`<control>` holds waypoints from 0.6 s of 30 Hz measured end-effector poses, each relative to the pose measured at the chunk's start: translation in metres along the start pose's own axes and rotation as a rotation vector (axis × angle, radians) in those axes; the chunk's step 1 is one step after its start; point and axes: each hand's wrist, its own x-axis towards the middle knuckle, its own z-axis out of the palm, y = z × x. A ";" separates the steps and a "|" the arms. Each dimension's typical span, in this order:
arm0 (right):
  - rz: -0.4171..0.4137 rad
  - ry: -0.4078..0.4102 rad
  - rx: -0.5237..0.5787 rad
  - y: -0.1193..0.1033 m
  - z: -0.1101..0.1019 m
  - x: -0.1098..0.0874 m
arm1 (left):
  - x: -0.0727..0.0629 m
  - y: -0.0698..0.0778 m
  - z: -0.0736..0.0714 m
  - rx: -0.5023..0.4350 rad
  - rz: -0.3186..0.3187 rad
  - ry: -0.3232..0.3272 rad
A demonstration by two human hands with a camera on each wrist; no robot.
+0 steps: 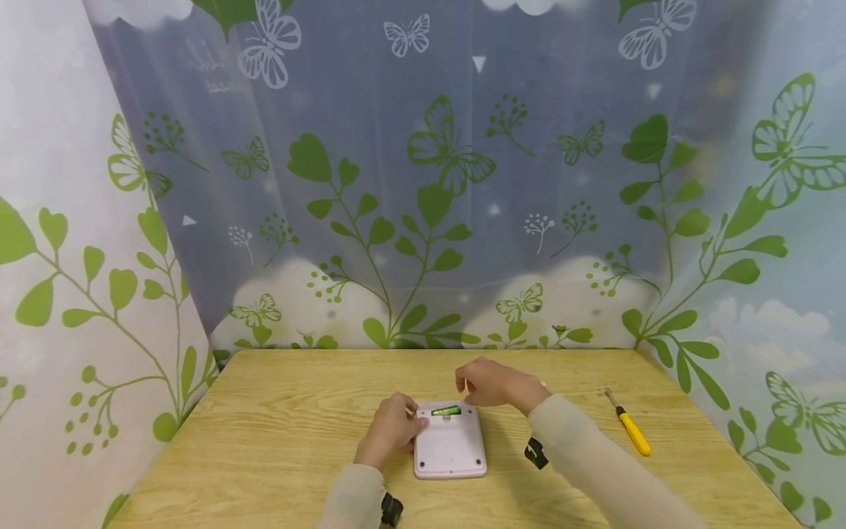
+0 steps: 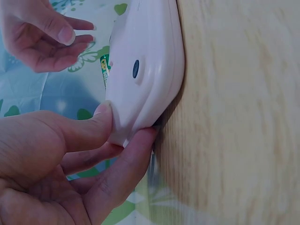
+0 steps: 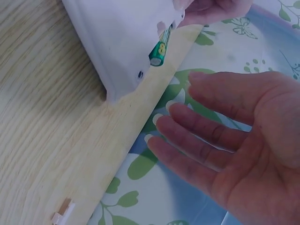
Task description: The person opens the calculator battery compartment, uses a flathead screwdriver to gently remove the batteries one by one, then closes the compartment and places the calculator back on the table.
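Note:
A pale pink-white, square device [image 1: 451, 444] lies on the table with its underside up, dark round feet at its corners. Its battery compartment is uncovered at the far edge, and a green battery [image 3: 160, 52] shows there, tilted with one end raised. My left hand [image 1: 391, 426] pinches the device's left edge near the far corner, thumb on top and fingers beneath, as the left wrist view shows. Just beyond the far right corner hovers my right hand [image 1: 492, 382]. Its fingers [image 3: 201, 131] are loosely bent and nothing is between them.
On the wooden table [image 1: 297, 411], a screwdriver [image 1: 633, 433] with a yellow handle lies to the right. A small pale piece [image 3: 63, 213] sits near the far edge in the right wrist view. Patterned curtains [image 1: 370, 220] hang behind the table and at both sides.

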 end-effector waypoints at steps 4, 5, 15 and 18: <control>0.005 -0.005 0.001 -0.005 0.002 0.005 | 0.000 0.001 -0.001 0.002 0.004 0.005; 0.010 -0.004 0.002 -0.007 0.002 0.006 | 0.001 0.001 -0.001 0.005 0.001 0.005; 0.013 -0.014 -0.031 -0.018 0.009 0.017 | 0.002 0.002 0.000 0.021 -0.006 0.008; 0.023 -0.023 -0.038 -0.020 0.012 0.020 | 0.001 0.001 0.001 0.017 0.002 0.010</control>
